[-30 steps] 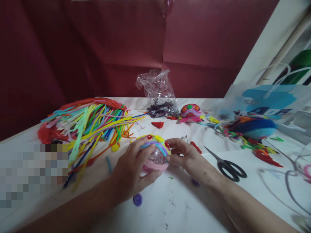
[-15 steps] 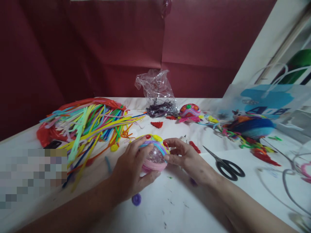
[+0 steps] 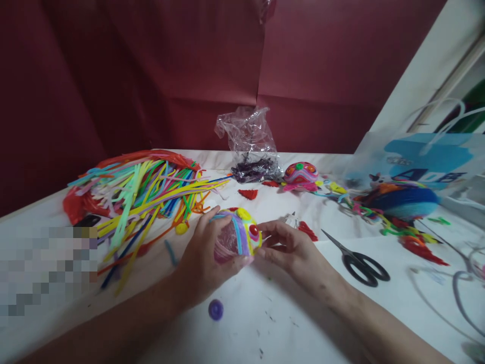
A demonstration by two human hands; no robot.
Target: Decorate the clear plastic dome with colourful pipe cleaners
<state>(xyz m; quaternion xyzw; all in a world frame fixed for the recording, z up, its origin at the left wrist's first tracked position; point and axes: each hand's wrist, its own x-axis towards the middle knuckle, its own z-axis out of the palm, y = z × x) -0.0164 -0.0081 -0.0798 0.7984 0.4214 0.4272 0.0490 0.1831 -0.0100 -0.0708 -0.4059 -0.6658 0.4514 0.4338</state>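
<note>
My left hand point(image 3: 200, 260) grips a small dome-shaped craft ball point(image 3: 238, 236) wound with pink, blue, purple and yellow pipe cleaners and dotted with red and yellow coils. It is tipped so its glittery open side faces me. My right hand point(image 3: 293, 247) touches the ball's right edge with its fingertips, thumb and fingers pinched close together. A loose purple coil point(image 3: 215, 309) lies on the white table point(image 3: 273, 323) just below my left hand.
A big heap of coloured pipe cleaners point(image 3: 140, 189) lies at the left. Black scissors point(image 3: 359, 263) rest to the right of my right hand. Farther back are a clear plastic bag point(image 3: 250, 146), a second decorated dome point(image 3: 300, 174), a blue fluffy ball point(image 3: 405, 199) and a blue paper bag point(image 3: 424, 156).
My left hand has tilted the ball and lifted it slightly, turning its red-dotted side toward my right hand. The view has shifted a little.
</note>
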